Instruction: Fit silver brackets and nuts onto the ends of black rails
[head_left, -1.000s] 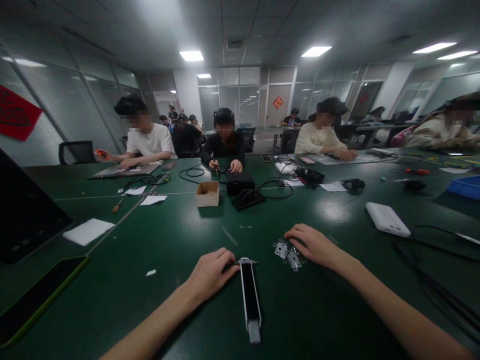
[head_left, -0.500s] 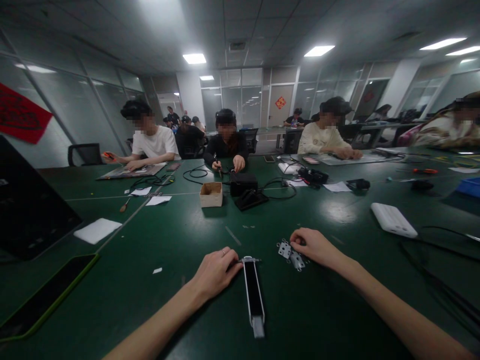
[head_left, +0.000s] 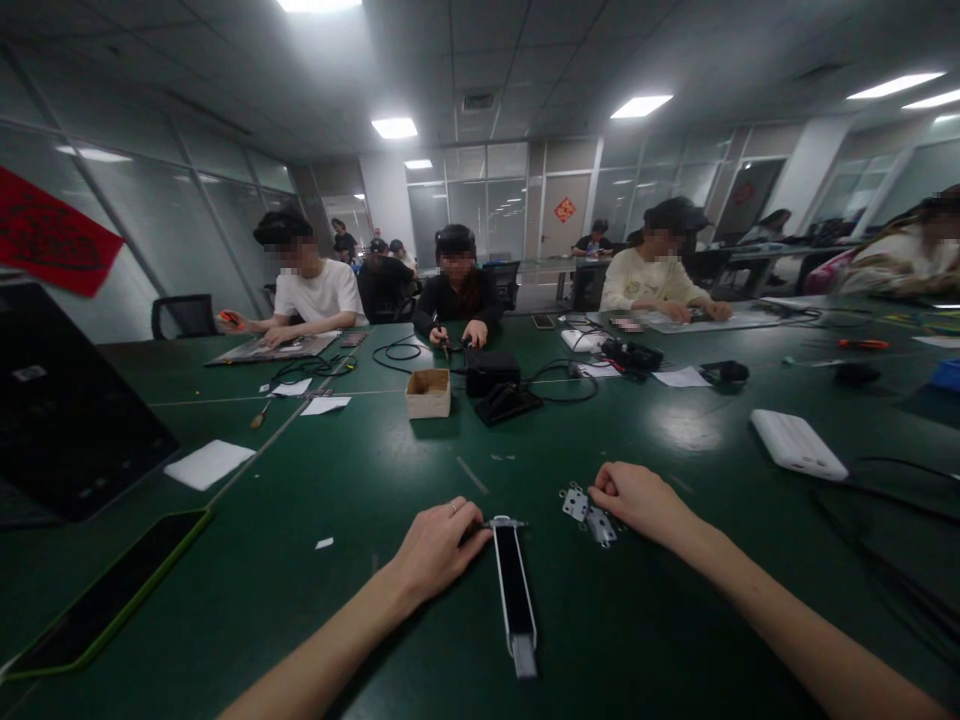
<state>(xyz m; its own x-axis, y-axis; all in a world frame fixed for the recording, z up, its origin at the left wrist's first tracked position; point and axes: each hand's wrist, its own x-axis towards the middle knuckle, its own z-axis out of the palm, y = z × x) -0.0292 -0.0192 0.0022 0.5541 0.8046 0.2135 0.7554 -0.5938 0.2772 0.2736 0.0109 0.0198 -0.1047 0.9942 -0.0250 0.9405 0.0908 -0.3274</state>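
My left hand (head_left: 442, 543) is closed, its fingertips together at the left end of a thin crossbar (head_left: 512, 523). That bar lies across the top of a long narrow black piece with a white rim (head_left: 513, 580), which rests on the green table and ends in a pale grey tab nearest me. Over to the right, my right hand (head_left: 641, 500) has thumb and fingers pinched together beside small grey metal plates (head_left: 589, 512) with holes and looped ends. Whatever the right fingertips hold, if anything, is hidden.
A phone with a green edge (head_left: 112, 590) and a black laptop (head_left: 67, 400) are at left. Ahead stand a cardboard box (head_left: 428, 395) and a black device (head_left: 493, 373). A white power bank (head_left: 799, 445) and cables lie right. Several people work across the table.
The whole view has shifted slightly, so everything appears a little further right. Both hands keep nearly the same places beside the black piece and the metal plates.
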